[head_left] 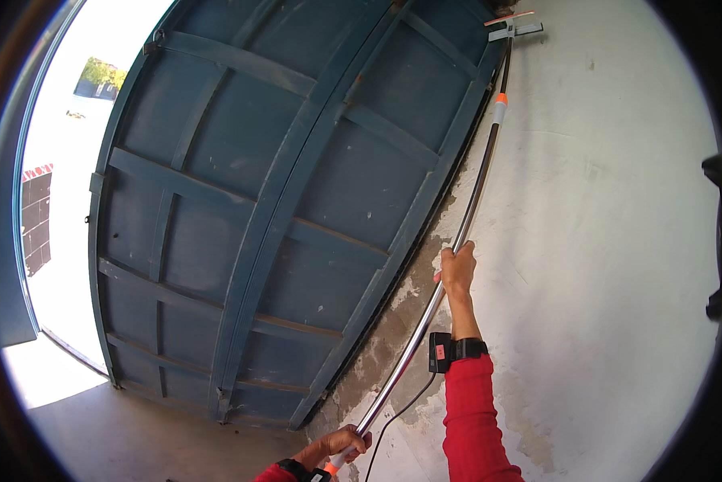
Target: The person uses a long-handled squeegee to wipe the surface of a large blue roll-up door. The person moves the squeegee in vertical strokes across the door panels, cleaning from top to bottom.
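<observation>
A long-handled window squeegee [403, 361] slants up from the lower middle to the top right, its metal pole showing orange-and-grey collars. Its head [515, 31], with a grey bar and a thin orange strip, is up by the wall near the door's upper corner. Low on the pole, just above an orange part, my left hand [346, 441] is closed round it. My right hand [457, 268] grips the pole about midway up, arm stretched out. Red sleeves cover both arms, and each wrist wears a black strapped device.
Large blue metal door panels [248, 185] with raised ribs fill the left and middle. A pale plastered wall [618, 225] rises at right, with patches of worn plaster along the door frame. At far left a bright opening leads outdoors. A black cable [397, 415] hangs from the right wrist device.
</observation>
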`<state>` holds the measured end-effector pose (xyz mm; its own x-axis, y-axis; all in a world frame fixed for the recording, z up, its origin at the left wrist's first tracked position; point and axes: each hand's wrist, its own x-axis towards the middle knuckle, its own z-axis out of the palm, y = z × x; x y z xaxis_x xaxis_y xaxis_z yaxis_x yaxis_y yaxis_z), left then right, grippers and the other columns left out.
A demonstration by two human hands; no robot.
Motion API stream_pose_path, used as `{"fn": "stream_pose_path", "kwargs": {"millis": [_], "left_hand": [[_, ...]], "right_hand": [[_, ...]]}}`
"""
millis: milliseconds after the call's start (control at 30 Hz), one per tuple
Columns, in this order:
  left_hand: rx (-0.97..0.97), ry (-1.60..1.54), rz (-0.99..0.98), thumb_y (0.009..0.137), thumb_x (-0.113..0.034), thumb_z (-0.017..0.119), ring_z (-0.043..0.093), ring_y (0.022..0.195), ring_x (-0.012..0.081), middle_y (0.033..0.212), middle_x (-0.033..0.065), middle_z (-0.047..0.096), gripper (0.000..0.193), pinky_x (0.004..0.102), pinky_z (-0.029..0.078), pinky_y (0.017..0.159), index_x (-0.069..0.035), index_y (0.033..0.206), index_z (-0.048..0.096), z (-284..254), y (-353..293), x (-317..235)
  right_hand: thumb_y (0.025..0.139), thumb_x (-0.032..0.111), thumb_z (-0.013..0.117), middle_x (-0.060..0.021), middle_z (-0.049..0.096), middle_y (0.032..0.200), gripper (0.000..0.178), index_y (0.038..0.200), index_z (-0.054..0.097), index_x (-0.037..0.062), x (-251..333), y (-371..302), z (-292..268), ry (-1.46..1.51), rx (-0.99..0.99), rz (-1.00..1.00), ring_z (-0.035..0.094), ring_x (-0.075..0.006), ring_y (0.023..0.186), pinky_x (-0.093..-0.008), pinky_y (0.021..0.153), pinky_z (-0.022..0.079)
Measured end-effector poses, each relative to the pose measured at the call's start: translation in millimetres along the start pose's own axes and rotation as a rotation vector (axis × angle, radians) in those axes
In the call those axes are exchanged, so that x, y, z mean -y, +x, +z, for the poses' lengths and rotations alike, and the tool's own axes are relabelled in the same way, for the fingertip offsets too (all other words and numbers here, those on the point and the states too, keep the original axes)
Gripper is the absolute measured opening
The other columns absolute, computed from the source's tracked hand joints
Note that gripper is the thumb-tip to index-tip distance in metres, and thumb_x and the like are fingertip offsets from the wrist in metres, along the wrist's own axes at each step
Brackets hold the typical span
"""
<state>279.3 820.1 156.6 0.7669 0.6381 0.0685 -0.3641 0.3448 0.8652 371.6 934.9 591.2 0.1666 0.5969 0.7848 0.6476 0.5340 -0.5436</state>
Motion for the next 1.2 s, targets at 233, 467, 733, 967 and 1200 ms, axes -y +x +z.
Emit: {"fn": "stream_pose_path", "kwargs": {"millis": [233, 467, 733, 967, 1200], "left_hand": [[0.097, -0.058, -0.041, 0.075, -0.006, 0.07, 0.049, 0.042, 0.0157, 0.054, 0.0054, 0.052, 0.013, 0.0335, 0.041, 0.042, -0.005, 0.079, 0.058, -8, 33, 50], [-0.03, -0.073, -0.041, 0.075, -0.007, 0.071, 0.051, 0.044, 0.0155, 0.056, 0.0055, 0.054, 0.013, 0.0331, 0.043, 0.045, -0.004, 0.082, 0.06, -2, -7, 128], [-0.117, -0.064, -0.037, 0.076, -0.008, 0.072, 0.054, 0.047, 0.0154, 0.059, 0.0056, 0.056, 0.014, 0.0327, 0.046, 0.049, -0.003, 0.085, 0.063, 2, -36, 144], [0.137, 0.022, -0.033, 0.077, -0.009, 0.073, 0.057, 0.05, 0.0153, 0.061, 0.0057, 0.059, 0.015, 0.0323, 0.048, 0.052, -0.003, 0.088, 0.065, -19, 18, 56], [-0.5, 0.385, 0.288, 0.082, -0.018, 0.072, 0.059, 0.053, 0.0147, 0.065, 0.0042, 0.06, 0.019, 0.0321, 0.05, 0.056, -0.005, 0.095, 0.067, 0, 80, 24]], "right_hand": [[0.094, 0.014, 0.057, -0.0215, 0.067, 0.078, 0.026, 0.107, 0.042, -0.0037, -41, -24, -10, -0.102, 0.021, 0.061, 0.066, -0.0302, 0.046, -0.041, 0.045, 0.054], [0.095, 0.009, 0.056, -0.0161, 0.062, 0.07, 0.021, 0.104, 0.04, -0.0018, -86, -122, -9, 0.037, 0.09, 0.068, 0.061, -0.0259, 0.042, -0.0384, 0.039, 0.05], [0.096, 0.009, 0.058, -0.0119, 0.059, 0.067, 0.02, 0.101, 0.04, -0.0001, -83, -148, -9, 0.148, 0.114, 0.106, 0.059, -0.0231, 0.041, -0.0366, 0.038, 0.048], [0.096, 0.014, 0.058, -0.0157, 0.063, 0.072, 0.025, 0.107, 0.043, -0.0021, -64, -44, 2, 0.054, 0.026, -0.035, 0.062, -0.0266, 0.043, -0.0391, 0.042, 0.051], [0.098, 0.018, 0.056, -0.0175, 0.066, 0.072, 0.026, 0.11, 0.042, -0.0001, -55, 16, 6, -0.213, -0.07, 0.011, 0.066, -0.03, 0.047, -0.0416, 0.049, 0.056]]}}
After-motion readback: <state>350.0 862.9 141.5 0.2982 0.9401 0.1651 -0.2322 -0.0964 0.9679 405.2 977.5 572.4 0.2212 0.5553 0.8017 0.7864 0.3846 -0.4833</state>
